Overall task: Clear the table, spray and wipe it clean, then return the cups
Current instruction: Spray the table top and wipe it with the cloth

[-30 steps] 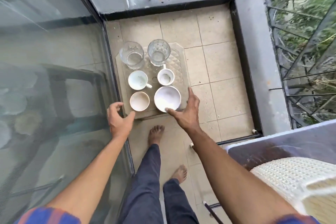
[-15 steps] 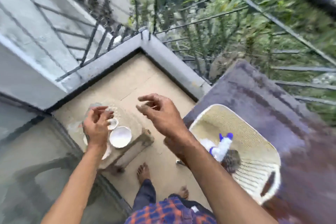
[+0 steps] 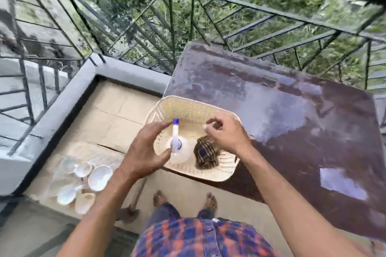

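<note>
Both hands reach into a cream basket (image 3: 208, 176) at the near edge of the dark counter (image 3: 292, 131) — left hand (image 3: 144, 152) open-gripped beside the spray bottle (image 3: 175, 137), right hand (image 3: 226, 133) loosely curled, holding nothing, above a checked cloth (image 3: 205, 155). The cups (image 3: 83, 181) sit on the balcony floor — blurred.

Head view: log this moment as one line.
cups on floor | table wet | left hand at spray bottle in basket | right hand over cloth
</note>
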Demonstrator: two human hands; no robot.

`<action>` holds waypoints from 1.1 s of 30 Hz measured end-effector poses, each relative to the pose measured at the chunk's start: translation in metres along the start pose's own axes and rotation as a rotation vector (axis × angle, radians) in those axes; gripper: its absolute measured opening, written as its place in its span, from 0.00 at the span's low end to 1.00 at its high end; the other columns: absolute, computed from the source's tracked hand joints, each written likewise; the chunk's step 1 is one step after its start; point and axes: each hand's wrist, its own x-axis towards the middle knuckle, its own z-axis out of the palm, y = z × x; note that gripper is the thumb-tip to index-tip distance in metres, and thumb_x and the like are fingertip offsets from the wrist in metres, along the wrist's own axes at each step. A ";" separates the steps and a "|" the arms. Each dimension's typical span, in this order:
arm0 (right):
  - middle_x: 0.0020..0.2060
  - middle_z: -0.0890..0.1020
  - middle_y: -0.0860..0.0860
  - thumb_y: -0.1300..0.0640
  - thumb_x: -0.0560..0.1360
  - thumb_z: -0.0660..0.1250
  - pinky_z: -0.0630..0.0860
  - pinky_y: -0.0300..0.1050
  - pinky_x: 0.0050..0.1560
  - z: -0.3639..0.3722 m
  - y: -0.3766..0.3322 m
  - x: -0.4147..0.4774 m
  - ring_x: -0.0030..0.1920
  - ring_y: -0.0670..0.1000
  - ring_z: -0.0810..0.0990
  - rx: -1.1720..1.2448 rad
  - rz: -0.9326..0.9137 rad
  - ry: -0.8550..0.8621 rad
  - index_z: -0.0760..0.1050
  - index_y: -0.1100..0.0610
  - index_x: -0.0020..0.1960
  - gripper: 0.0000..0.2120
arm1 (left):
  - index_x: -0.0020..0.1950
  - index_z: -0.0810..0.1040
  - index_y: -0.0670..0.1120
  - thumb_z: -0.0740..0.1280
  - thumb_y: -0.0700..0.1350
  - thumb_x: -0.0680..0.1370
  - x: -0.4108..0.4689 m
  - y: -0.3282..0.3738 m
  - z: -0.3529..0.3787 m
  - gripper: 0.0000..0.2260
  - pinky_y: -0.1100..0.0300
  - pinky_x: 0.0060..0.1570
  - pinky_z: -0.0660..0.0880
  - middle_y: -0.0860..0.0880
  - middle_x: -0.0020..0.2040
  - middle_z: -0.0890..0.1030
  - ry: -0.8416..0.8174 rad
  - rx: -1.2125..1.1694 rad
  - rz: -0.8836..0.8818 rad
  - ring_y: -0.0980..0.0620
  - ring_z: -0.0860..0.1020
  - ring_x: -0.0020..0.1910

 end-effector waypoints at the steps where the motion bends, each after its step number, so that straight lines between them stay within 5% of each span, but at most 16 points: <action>1: 0.42 0.83 0.46 0.50 0.75 0.71 0.73 0.41 0.48 0.005 0.013 0.002 0.46 0.48 0.81 -0.101 0.051 -0.062 0.82 0.51 0.53 0.08 | 0.73 0.75 0.45 0.67 0.50 0.70 0.002 -0.001 0.006 0.30 0.61 0.70 0.68 0.50 0.69 0.78 -0.039 0.065 0.019 0.55 0.75 0.68; 3: 0.50 0.84 0.48 0.47 0.75 0.71 0.75 0.43 0.49 0.022 0.031 0.003 0.51 0.51 0.81 -0.228 0.123 -0.145 0.82 0.53 0.56 0.13 | 0.76 0.72 0.45 0.65 0.54 0.71 0.006 0.002 0.012 0.33 0.55 0.72 0.69 0.46 0.72 0.76 -0.117 0.099 -0.038 0.48 0.73 0.72; 7: 0.52 0.82 0.56 0.51 0.74 0.71 0.80 0.50 0.54 0.058 0.038 0.010 0.54 0.59 0.81 -0.404 0.084 -0.132 0.80 0.60 0.54 0.14 | 0.78 0.69 0.44 0.69 0.62 0.70 0.019 0.000 0.016 0.40 0.66 0.68 0.62 0.48 0.75 0.73 -0.252 0.059 -0.085 0.49 0.71 0.74; 11: 0.52 0.81 0.61 0.52 0.74 0.71 0.81 0.51 0.52 0.087 0.034 0.024 0.50 0.59 0.80 -0.589 0.063 -0.070 0.80 0.63 0.54 0.15 | 0.74 0.71 0.43 0.78 0.53 0.72 0.033 -0.001 0.024 0.34 0.70 0.59 0.62 0.48 0.69 0.76 -0.276 -0.019 -0.068 0.50 0.73 0.67; 15: 0.56 0.75 0.61 0.53 0.74 0.73 0.81 0.45 0.45 0.104 0.039 0.032 0.48 0.58 0.79 -0.629 0.160 -0.025 0.77 0.63 0.61 0.20 | 0.68 0.72 0.44 0.75 0.55 0.75 0.046 0.001 0.033 0.27 0.59 0.51 0.67 0.52 0.57 0.77 -0.250 -0.047 -0.012 0.56 0.72 0.54; 19: 0.61 0.73 0.62 0.58 0.76 0.69 0.80 0.49 0.50 0.104 0.046 0.035 0.56 0.62 0.79 -0.575 0.171 0.004 0.74 0.61 0.66 0.19 | 0.71 0.70 0.43 0.71 0.56 0.77 0.059 0.006 0.049 0.28 0.58 0.49 0.67 0.54 0.57 0.73 -0.245 -0.104 -0.026 0.60 0.70 0.51; 23: 0.49 0.79 0.58 0.64 0.76 0.67 0.81 0.45 0.48 0.084 0.039 0.036 0.52 0.58 0.82 -0.470 0.193 -0.030 0.81 0.61 0.54 0.09 | 0.67 0.71 0.42 0.65 0.60 0.79 0.066 0.002 0.066 0.26 0.61 0.46 0.71 0.50 0.54 0.72 -0.145 -0.186 -0.078 0.64 0.71 0.48; 27: 0.42 0.82 0.54 0.64 0.73 0.69 0.82 0.45 0.43 0.059 0.032 0.036 0.46 0.55 0.83 -0.316 0.230 -0.043 0.81 0.60 0.50 0.06 | 0.68 0.66 0.55 0.58 0.64 0.81 0.068 0.000 0.060 0.20 0.48 0.54 0.76 0.47 0.55 0.77 0.009 -0.286 -0.159 0.51 0.76 0.52; 31: 0.47 0.86 0.51 0.56 0.71 0.72 0.81 0.44 0.46 0.020 0.019 0.040 0.48 0.54 0.83 -0.163 0.165 0.031 0.85 0.51 0.53 0.11 | 0.67 0.68 0.50 0.59 0.56 0.82 0.085 0.031 0.040 0.17 0.69 0.46 0.73 0.56 0.51 0.76 0.232 -0.454 -0.209 0.69 0.78 0.41; 33: 0.42 0.86 0.49 0.53 0.68 0.72 0.80 0.44 0.41 -0.002 0.016 0.045 0.44 0.54 0.84 -0.002 0.153 0.057 0.85 0.48 0.49 0.10 | 0.64 0.70 0.53 0.60 0.60 0.81 0.099 0.049 0.030 0.16 0.64 0.42 0.78 0.55 0.53 0.79 0.334 -0.553 -0.218 0.62 0.82 0.37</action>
